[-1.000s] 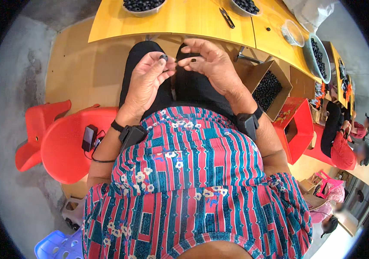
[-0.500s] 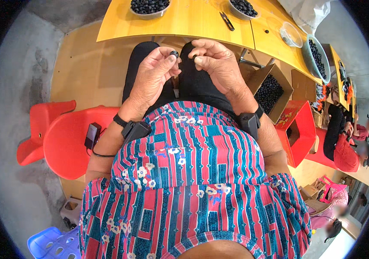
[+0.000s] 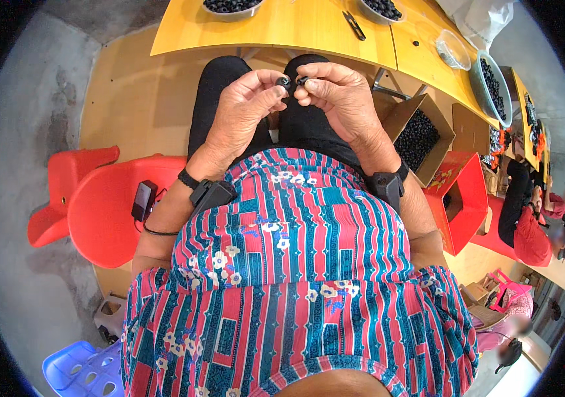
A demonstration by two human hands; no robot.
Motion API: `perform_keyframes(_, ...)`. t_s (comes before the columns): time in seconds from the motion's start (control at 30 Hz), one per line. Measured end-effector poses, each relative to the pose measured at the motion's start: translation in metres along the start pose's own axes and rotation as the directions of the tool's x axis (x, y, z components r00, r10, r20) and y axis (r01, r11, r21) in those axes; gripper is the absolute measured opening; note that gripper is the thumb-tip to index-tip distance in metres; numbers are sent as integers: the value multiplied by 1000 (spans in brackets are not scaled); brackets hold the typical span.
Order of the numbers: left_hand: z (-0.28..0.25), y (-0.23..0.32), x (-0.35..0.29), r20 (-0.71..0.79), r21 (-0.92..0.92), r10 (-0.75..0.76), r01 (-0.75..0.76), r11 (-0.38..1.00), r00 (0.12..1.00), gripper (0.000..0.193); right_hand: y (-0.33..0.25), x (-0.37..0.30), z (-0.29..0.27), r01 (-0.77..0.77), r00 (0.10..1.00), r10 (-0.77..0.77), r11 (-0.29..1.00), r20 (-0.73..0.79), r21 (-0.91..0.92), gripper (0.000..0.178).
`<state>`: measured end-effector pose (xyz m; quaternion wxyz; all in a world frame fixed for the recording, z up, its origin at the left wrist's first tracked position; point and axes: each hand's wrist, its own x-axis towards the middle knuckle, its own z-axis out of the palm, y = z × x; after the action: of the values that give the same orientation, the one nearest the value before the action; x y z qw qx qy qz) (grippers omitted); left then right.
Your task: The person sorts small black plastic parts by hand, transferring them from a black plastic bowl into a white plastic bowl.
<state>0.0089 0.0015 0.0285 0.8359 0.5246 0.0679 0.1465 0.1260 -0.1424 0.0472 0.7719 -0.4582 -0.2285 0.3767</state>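
Observation:
Over my lap, my left hand (image 3: 248, 106) pinches a small round black part (image 3: 283, 83) between thumb and fingertips; a hole or ring shows on its face. Close beside it, my right hand (image 3: 338, 96) grips another small black piece (image 3: 302, 81) between thumb and forefinger. The two pieces nearly meet, with a narrow gap between them. What exact kind they are is too small to tell.
Ahead stands a yellow table (image 3: 282, 30) with bowls of black parts (image 3: 233, 5) and black thread snips (image 3: 354, 25). To my right are a cardboard box of black parts (image 3: 418, 137) and a red box (image 3: 457, 198). Red chairs (image 3: 107, 212) stand left; other people sit far right.
My hands have come closer together, bringing the two black pieces almost into contact. The left hand's piece now shows its holed face. The view has shifted slightly.

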Motion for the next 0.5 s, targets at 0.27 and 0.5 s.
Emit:
perform_keyframes(0.27,3,0,-1,25,55,52,-54,997,998,22,2,-1,1,26,999,-27,999,38,31,18)
perform_keyframes(0.5,-4,-4,0,45,54,37,-39,998,998,21,5,2,4,43,993,-43,999,107,-3,17)
